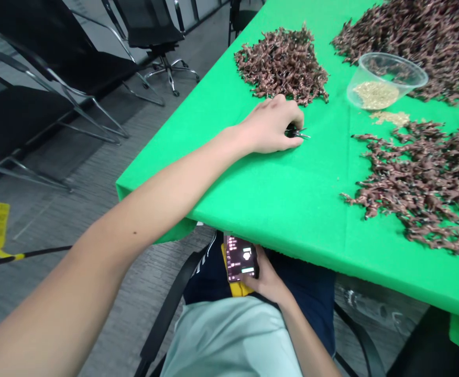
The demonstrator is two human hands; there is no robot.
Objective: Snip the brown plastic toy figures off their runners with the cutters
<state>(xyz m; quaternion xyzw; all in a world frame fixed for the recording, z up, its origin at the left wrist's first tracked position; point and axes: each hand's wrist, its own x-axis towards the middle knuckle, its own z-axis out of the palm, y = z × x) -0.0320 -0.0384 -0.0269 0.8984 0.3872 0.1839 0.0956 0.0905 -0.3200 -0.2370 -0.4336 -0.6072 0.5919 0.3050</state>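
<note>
A grey floor (96,220) fills the left side of the frame, running under a green-covered table (312,204). The table's left edge slants from the top centre down to a corner at centre left; its near edge runs on to the lower right, over the person's lap. Green cloth shows in a broad strip through the middle of the frame, between the piles and that near edge.

Three chairs (151,31) stand in the upper left, one of them on wheels, and part of a fourth shows at top centre. Three piles of small brown pieces (282,65) lie at upper centre, upper right and right; the pieces are too many to count.

Two hands are in view. The left hand (274,125), just below the upper-centre pile, has its fingers curled around one small metal tool (294,132), mostly hidden, its thin tip pointing right. The right hand (266,277), at lower centre, grips one phone (239,259) below the near edge. One clear tub (392,73) at upper right holds golden bits (376,95), with more spilled just beside it.
</note>
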